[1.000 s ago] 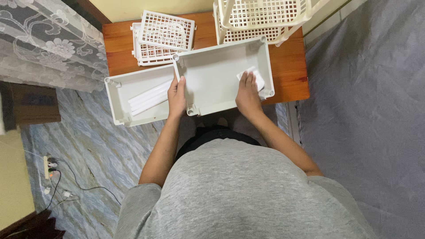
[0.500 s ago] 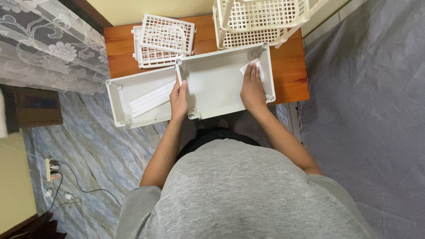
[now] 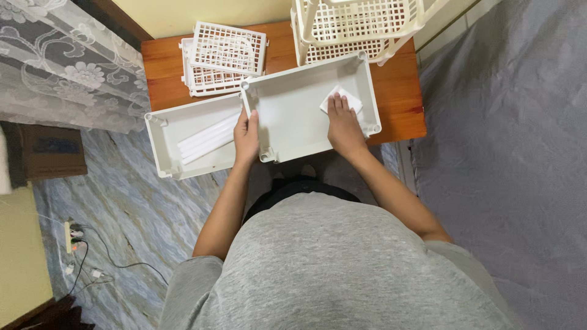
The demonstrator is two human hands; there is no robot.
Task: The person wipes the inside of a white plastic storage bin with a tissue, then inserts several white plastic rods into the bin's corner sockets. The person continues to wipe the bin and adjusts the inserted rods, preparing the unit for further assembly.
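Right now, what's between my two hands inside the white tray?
In the head view, only the tray's bare white floor lies between the left hand on its rim and the right hand pressing the white cloth.

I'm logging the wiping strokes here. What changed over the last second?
The right hand slid the white cloth across the floor of the white tray: first toward the far right corner, then back toward the middle. The left hand kept its grip on the tray's left wall. The second tray with white tubes stayed put.
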